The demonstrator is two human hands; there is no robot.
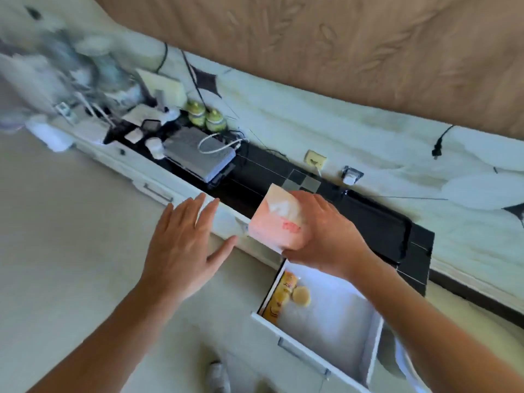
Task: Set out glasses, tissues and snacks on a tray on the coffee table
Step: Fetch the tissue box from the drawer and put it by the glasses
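Observation:
My right hand grips a pink tissue pack and holds it above the open white drawer of a low cabinet. Inside the drawer, at its left side, lie a yellow snack can and a round pale snack. My left hand hovers to the left of the pack with its fingers spread and straight, holding nothing. A black tray lies on the cabinet top just behind my right hand.
The cabinet top is black and runs along the wall. On its left stand a grey set-top box, two green jars and blurred clutter. A shut drawer with a handle is at the left. Pale floor fills the left.

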